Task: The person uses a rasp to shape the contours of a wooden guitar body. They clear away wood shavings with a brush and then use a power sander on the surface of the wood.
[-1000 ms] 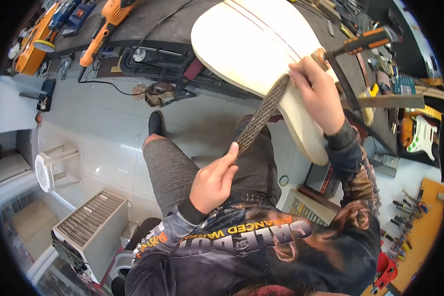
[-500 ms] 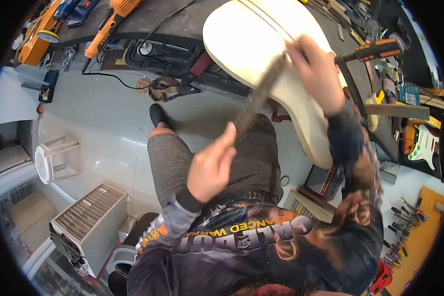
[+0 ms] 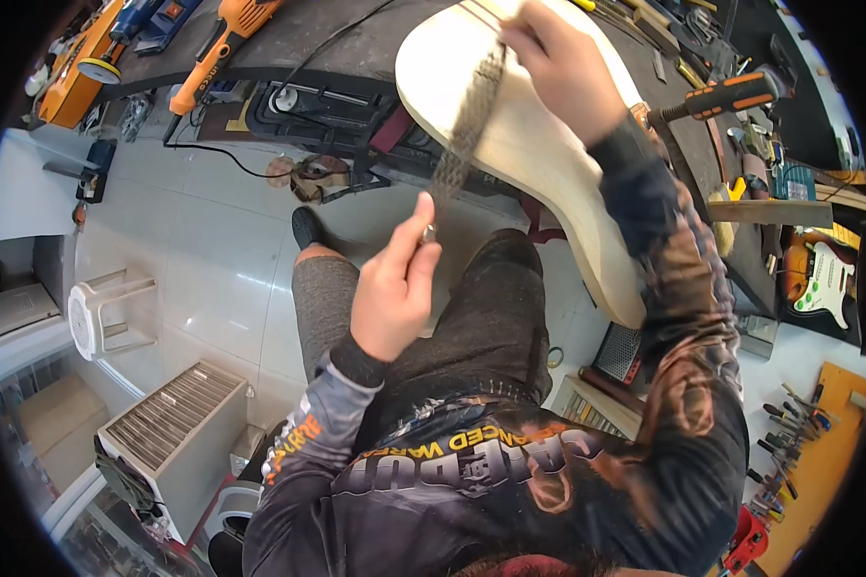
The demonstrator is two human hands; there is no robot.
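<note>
A long, dark rasp [image 3: 470,120] with an open lattice face lies slantwise across the edge of a pale wooden guitar body [image 3: 560,178]. My left hand [image 3: 393,288] is closed on the rasp's near end, off the wood and above my lap. At the far end, my right hand [image 3: 570,82] grips the rasp over the top of the body. Two dark lines run along the body's upper face. A clamp with a black and orange handle [image 3: 731,94] stands just right of the body.
The dark workbench [image 3: 322,48] carries an orange power tool [image 3: 212,62] with a cord at left. Various hand tools crowd its right side, near a sunburst guitar body with a white plate [image 3: 823,279]. A white stool [image 3: 87,317] stands on the tiled floor.
Both hands have moved left and up the picture, carrying the rasp along the body's edge toward its rounded far-left part. The guitar body stays in place.
</note>
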